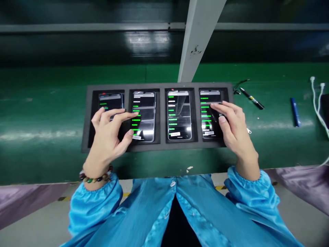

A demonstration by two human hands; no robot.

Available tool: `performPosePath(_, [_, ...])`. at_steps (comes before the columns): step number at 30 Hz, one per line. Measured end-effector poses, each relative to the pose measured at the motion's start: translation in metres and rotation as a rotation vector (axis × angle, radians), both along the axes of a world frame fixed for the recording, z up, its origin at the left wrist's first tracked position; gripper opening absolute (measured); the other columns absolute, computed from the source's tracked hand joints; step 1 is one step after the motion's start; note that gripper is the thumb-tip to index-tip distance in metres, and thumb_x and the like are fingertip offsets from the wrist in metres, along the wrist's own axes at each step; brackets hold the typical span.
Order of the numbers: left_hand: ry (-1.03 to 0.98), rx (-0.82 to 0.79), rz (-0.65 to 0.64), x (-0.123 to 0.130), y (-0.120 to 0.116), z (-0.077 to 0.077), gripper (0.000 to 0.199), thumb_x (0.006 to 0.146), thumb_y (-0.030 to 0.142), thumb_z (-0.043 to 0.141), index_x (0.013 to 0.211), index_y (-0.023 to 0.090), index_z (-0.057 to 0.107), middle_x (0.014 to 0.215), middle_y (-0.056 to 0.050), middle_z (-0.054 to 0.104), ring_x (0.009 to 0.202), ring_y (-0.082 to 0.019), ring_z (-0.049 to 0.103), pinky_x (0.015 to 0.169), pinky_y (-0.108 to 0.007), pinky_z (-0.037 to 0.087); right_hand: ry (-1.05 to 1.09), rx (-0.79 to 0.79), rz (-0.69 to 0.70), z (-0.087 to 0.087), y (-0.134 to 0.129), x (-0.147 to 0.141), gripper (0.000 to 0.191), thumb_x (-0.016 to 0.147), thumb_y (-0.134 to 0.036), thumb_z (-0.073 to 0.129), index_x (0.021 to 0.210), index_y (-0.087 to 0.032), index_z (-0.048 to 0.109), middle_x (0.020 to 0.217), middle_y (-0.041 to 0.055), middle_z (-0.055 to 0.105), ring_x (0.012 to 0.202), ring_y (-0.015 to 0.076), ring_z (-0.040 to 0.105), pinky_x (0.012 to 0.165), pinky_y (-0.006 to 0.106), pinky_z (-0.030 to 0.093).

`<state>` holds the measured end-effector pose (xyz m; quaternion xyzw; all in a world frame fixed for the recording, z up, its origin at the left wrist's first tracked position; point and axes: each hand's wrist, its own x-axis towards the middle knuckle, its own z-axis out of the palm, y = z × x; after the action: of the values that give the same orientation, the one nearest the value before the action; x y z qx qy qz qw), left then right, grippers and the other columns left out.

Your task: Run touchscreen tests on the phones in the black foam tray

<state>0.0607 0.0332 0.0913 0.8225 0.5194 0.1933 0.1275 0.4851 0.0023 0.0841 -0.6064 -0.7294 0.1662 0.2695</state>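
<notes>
Several smartphones lie face up in a row, each in its own recess of a dark foam tray [162, 137]. Their lit black screens carry lines of green and white text. My left hand [109, 132] spreads over the leftmost phone [110, 100] and hides its lower part. The index finger of that hand reaches onto the second phone [147, 118]. Nothing touches the third phone [180, 118]. At the right end, my right hand [232, 125] has its fingers apart, with the index fingertip at the screen of the fourth phone [208, 111].
A black pen [252, 98] and a blue marker [295, 112] lie right of the tray on the green bench [46, 137]. White cables [317, 106] run along the far right. Behind the tray rises a grey post [197, 41]. Small pale scraps [189, 168] sit near the front edge.
</notes>
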Motion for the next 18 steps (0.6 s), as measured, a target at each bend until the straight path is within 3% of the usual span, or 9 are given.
performPosePath(3, [-0.005, 0.004, 0.000, 0.000, 0.000, 0.000, 0.049, 0.106, 0.051, 0.053, 0.151, 0.033, 0.064, 0.141, -0.010, 0.072, 0.147, -0.039, 0.058, 0.137, -0.070, 0.019, 0.049, 0.031, -0.007, 0.000, -0.002, 0.001, 0.047, 0.116, -0.043, 0.043, 0.160, -0.036, 0.061, 0.159, 0.0055, 0.068, 0.158, 0.0334, 0.052, 0.132, 0.065, 0.042])
performPosePath(8, [-0.010, 0.075, -0.001, -0.001, -0.005, -0.001, 0.041, 0.106, 0.047, 0.054, 0.139, 0.030, 0.073, 0.135, -0.009, 0.072, 0.141, -0.037, 0.064, 0.136, -0.068, 0.023, 0.133, 0.101, -0.031, -0.002, -0.006, 0.002, 0.042, 0.117, -0.038, 0.041, 0.137, -0.033, 0.078, 0.140, 0.0049, 0.079, 0.144, 0.0319, 0.065, 0.126, 0.063, 0.049])
performPosePath(15, [-0.008, 0.010, 0.000, 0.003, 0.000, 0.000, 0.049, 0.105, 0.047, 0.054, 0.150, 0.030, 0.064, 0.141, -0.011, 0.072, 0.147, -0.037, 0.058, 0.138, -0.066, 0.019, 0.030, 0.073, -0.056, 0.001, -0.004, -0.001, 0.044, 0.115, -0.038, 0.045, 0.153, -0.034, 0.066, 0.154, 0.0067, 0.071, 0.155, 0.0362, 0.055, 0.130, 0.068, 0.042])
performPosePath(18, [-0.025, 0.033, -0.012, 0.004, -0.001, 0.002, 0.048, 0.105, 0.046, 0.054, 0.148, 0.029, 0.066, 0.138, -0.011, 0.074, 0.145, -0.036, 0.061, 0.137, -0.065, 0.021, 0.003, 0.089, 0.094, 0.008, -0.002, -0.018, 0.045, 0.113, -0.031, 0.048, 0.155, -0.036, 0.064, 0.148, 0.0065, 0.075, 0.155, 0.0352, 0.055, 0.130, 0.067, 0.042])
